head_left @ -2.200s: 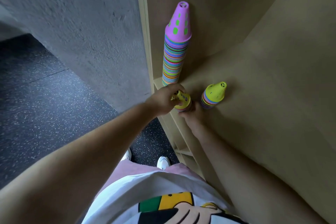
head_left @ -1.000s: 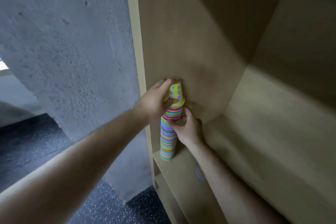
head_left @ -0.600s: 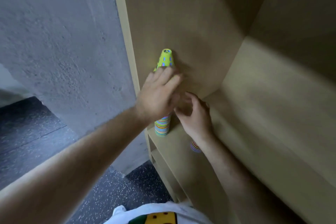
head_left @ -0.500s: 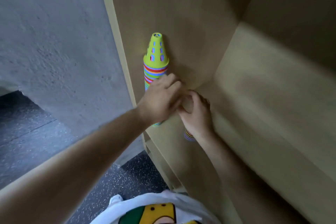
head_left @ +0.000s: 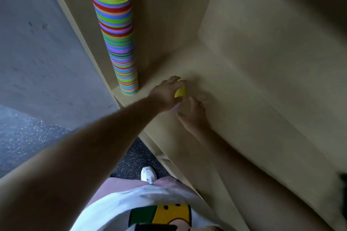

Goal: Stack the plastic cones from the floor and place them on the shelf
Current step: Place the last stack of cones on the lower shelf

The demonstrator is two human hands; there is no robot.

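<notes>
Tall stack [head_left: 120, 39] already up on shelf [head_left: 244, 99]. Just right of it: small yellow-topped stack [head_left: 180, 91], left hand [head_left: 165, 92] curled round top, right hand [head_left: 193, 116] loose-fingered beside base. Remaining, probably: merge the two.

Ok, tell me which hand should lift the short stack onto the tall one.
Left, probably. The left hand grips the short stack and sits nearer the tall stack; the right hand is open beside it.

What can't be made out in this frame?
Tall stack: tip cut off by the head view's top edge.
Small stack: mostly hidden under the left hand; cone count unreadable.
Right hand: motion-blurred; contact with the small stack unclear.
Dark object: cut by the right edge, unidentifiable.
</notes>
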